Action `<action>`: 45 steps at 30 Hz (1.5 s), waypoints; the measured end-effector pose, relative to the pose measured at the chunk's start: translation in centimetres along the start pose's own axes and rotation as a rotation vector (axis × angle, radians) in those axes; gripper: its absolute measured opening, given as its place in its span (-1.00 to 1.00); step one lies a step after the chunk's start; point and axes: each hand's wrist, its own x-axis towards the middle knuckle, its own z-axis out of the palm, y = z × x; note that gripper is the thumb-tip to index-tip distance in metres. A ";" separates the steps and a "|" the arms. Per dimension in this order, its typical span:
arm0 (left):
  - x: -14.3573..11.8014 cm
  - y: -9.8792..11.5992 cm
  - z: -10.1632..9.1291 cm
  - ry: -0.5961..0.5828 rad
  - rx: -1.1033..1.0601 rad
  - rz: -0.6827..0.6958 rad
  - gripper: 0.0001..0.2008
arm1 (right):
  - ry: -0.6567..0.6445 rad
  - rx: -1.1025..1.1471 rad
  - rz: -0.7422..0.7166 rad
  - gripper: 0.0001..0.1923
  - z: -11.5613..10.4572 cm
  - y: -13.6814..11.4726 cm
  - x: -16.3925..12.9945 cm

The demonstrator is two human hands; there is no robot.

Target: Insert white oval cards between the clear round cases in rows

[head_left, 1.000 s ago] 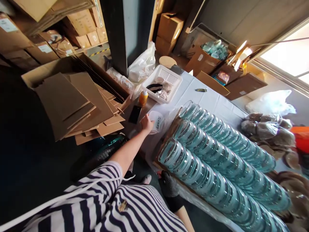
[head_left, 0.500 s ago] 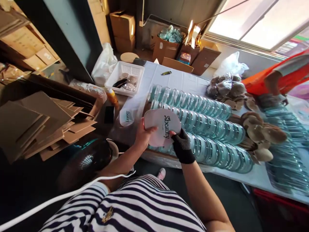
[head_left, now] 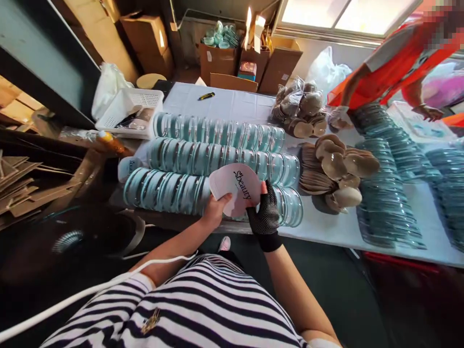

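Observation:
My bare left hand [head_left: 214,211] grips the lower left part of a white rounded card [head_left: 235,186] printed "beauty", its thumb on top; the edge looks thick, like a small stack. My right hand [head_left: 266,215], in a black dotted fingerless glove, holds the card's right edge with thumb and fingers. The card is above the front row of clear bluish round lids [head_left: 166,191]. Behind it run a middle row of lids [head_left: 195,154] and a back row of lids [head_left: 217,133]. Another printed card [head_left: 129,167] lies at the left end of the rows.
Brown oval pieces [head_left: 331,159] are piled right of the rows, with bagged ones [head_left: 300,99] behind. A white basket [head_left: 145,96] and a yellow cutter [head_left: 206,96] sit at the back. At right, a co-worker's gloved hand [head_left: 339,117] is near more stacked lids [head_left: 387,193].
My view has swung to the right, showing more of the co-worker and the right-hand stacks. Both hands still hold the printed card; my right fingers have shifted along its edge.

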 end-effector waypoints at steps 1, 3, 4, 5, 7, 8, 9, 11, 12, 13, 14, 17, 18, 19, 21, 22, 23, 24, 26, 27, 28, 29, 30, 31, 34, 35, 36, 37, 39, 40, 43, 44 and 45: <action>0.0 -0.6 0.5 0.012 -0.009 -0.022 -0.45 | -0.009 -0.010 -0.058 -0.38 0.0 0.0 -0.6; -0.2 -1.6 1.3 -0.007 -0.022 -0.082 -0.49 | -0.041 0.049 -0.082 -0.52 0.1 0.4 -1.3; -0.3 -1.9 1.7 -0.029 -0.020 -0.105 -0.50 | -0.007 0.076 -0.020 -0.56 -0.2 1.0 -1.5; -0.5 -2.1 2.1 -0.053 -0.014 -0.122 -0.51 | 0.078 0.078 0.081 -0.58 -0.9 1.8 -1.7; -0.6 -2.3 3.4 -0.096 -0.013 -0.138 -0.50 | 0.365 -0.011 0.330 -0.58 -3.7 4.0 -2.3; -0.5 -2.3 4.4 -0.112 -0.020 -0.150 -0.50 | 0.504 -0.091 0.432 -0.55 -5.7 5.1 -3.0; -0.2 -2.3 5.5 -0.121 -0.032 -0.166 -0.51 | 0.595 -0.179 0.497 -0.52 -7.9 6.1 -3.9; 0.7 -2.5 8.1 -0.161 -0.066 -0.210 -0.55 | 0.567 -0.349 0.548 -0.50 -11.9 7.3 -6.3; 1.2 -2.8 9.6 -0.197 -0.086 -0.234 -0.57 | 0.491 -0.422 0.553 -0.51 -13.4 7.4 -7.6; 1.8 -3.2 10.9 -0.242 -0.105 -0.261 -0.60 | 0.393 -0.482 0.549 -0.52 -14.4 7.4 -8.7; 2.3 -3.6 12.2 -0.285 -0.121 -0.291 -0.63 | 0.301 -0.531 0.539 -0.52 -14.9 7.1 -9.6; 3.8 -5.1 14.7 -0.341 -0.136 -0.397 -0.69 | 0.128 -0.648 0.492 -0.51 -14.9 6.1 -10.6; 4.2 -5.5 15.0 -0.327 -0.135 -0.428 -0.70 | 0.108 -0.681 0.478 -0.50 -14.8 5.9 -10.6; 4.6 -5.8 15.1 -0.308 -0.136 -0.451 -0.71 | 0.096 -0.708 0.466 -0.49 -14.8 5.7 -10.4; 5.0 -6.1 14.7 -0.282 -0.142 -0.479 -0.71 | 0.070 -0.740 0.443 -0.48 -15.2 5.6 -10.0; 5.1 -6.2 14.5 -0.278 -0.145 -0.485 -0.70 | 0.050 -0.746 0.437 -0.49 -15.6 5.7 -9.7; 5.1 -6.2 14.3 -0.282 -0.149 -0.489 -0.69 | 0.025 -0.752 0.435 -0.50 -15.8 5.9 -9.4; 5.1 -6.2 14.1 -0.292 -0.153 -0.490 -0.68 | -0.009 -0.760 0.442 -0.52 -15.9 6.2 -9.0; 4.8 -6.2 14.0 -0.313 -0.161 -0.483 -0.66 | -0.110 -0.783 0.473 -0.56 -15.4 7.0 -7.7; 4.7 -6.3 14.0 -0.325 -0.166 -0.474 -0.66 | -0.179 -0.793 0.492 -0.58 -14.8 7.5 -6.8; 4.6 -6.3 14.1 -0.334 -0.170 -0.466 -0.66 | -0.260 -0.797 0.514 -0.59 -14.1 8.0 -5.8; 4.5 -6.4 14.1 -0.340 -0.173 -0.460 -0.67 | -0.344 -0.792 0.538 -0.60 -13.4 8.3 -4.9; 4.4 -6.4 14.2 -0.341 -0.176 -0.454 -0.68 | -0.417 -0.782 0.558 -0.60 -12.8 8.6 -4.0; 4.5 -6.5 14.1 -0.339 -0.178 -0.451 -0.69 | -0.466 -0.768 0.573 -0.60 -12.4 8.8 -3.3; 4.8 -6.5 14.0 -0.314 -0.174 -0.466 -0.71 | -0.441 -0.764 0.568 -0.66 -12.2 8.8 -2.6; 5.0 -6.5 13.9 -0.307 -0.171 -0.477 -0.71 | -0.398 -0.768 0.545 -0.69 -12.2 8.7 -2.8; 5.2 -6.4 13.8 -0.300 -0.169 -0.489 -0.71 | -0.361 -0.766 0.523 -0.71 -12.2 8.7 -3.1; 5.3 -6.4 13.7 -0.294 -0.170 -0.499 -0.72 | -0.338 -0.753 0.502 -0.73 -12.1 8.8 -3.4; 5.5 -6.3 13.7 -0.285 -0.176 -0.512 -0.74 | -0.334 -0.707 0.477 -0.75 -11.3 9.2 -3.8; 5.6 -6.3 13.7 -0.282 -0.178 -0.515 -0.74 | -0.343 -0.691 0.481 -0.75 -10.7 9.6 -3.9; 5.5 -6.2 13.7 -0.292 -0.170 -0.512 -0.72 | -0.359 -0.688 0.541 -0.73 -9.2 10.5 -3.8; 5.4 -6.1 13.7 -0.294 -0.162 -0.510 -0.70 | -0.350 -0.664 0.568 -0.73 -9.0 10.8 -3.8; 5.2 -6.1 13.7 -0.294 -0.153 -0.508 -0.70 | -0.342 -0.581 0.604 -0.74 -8.9 11.0 -3.8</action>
